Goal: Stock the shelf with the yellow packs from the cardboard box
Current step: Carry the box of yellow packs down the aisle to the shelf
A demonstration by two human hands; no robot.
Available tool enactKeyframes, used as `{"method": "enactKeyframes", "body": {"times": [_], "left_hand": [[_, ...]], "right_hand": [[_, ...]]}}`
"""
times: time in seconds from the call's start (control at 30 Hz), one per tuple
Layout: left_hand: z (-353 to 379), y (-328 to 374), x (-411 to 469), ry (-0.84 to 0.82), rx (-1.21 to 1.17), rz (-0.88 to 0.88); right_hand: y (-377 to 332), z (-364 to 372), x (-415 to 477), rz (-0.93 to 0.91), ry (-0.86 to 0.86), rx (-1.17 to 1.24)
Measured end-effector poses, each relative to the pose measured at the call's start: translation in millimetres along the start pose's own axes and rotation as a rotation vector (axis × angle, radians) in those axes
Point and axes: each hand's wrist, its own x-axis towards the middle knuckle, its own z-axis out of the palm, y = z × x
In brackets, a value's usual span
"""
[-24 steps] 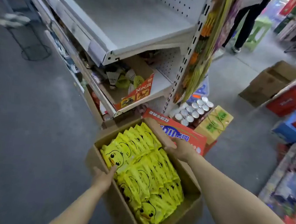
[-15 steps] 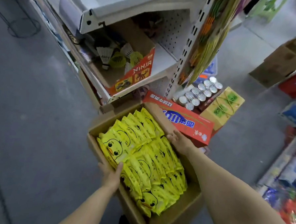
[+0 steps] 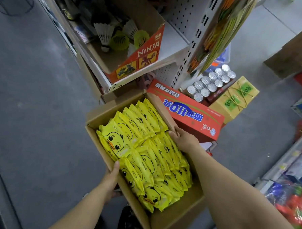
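Note:
An open cardboard box (image 3: 101, 114) sits low in front of the white shelf unit (image 3: 173, 43), below its lower shelf. It is packed with rows of yellow packs (image 3: 145, 149) printed with a duck face, standing on edge. My left hand (image 3: 109, 181) grips the box's left wall, thumb over the rim beside the packs and fingers outside. Over the right rim, next to the far row of packs, my right hand (image 3: 184, 139) holds the box. Neither hand holds a pack.
A red carton (image 3: 190, 114) lies against the box's right side, with silver cans (image 3: 209, 82) and a string-tied yellow box (image 3: 235, 99) behind it. A Ninja display box (image 3: 139, 57) of shuttlecocks fills the lower shelf. Brown cartons (image 3: 293, 55) stand at right; grey floor lies left.
The view has tilted down and closer to the box. My left hand slid from the packs' edge to grip the left wall; my right hand stays on the right rim.

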Motion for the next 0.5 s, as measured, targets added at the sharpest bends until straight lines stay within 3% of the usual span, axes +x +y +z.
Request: {"method": "enactKeyframes", "body": {"times": [0.3,0.5], "left_hand": [[-16.1,-3.8,-2.1,-0.076,-0.047,0.028],[-19.1,-8.1,1.8,-0.058,-0.074,0.024]], "right_hand": [[0.0,4.2,-8.5,-0.033,0.031,0.077],[5.7,7.8,-6.7,-0.004,0.005,0.294]]}}
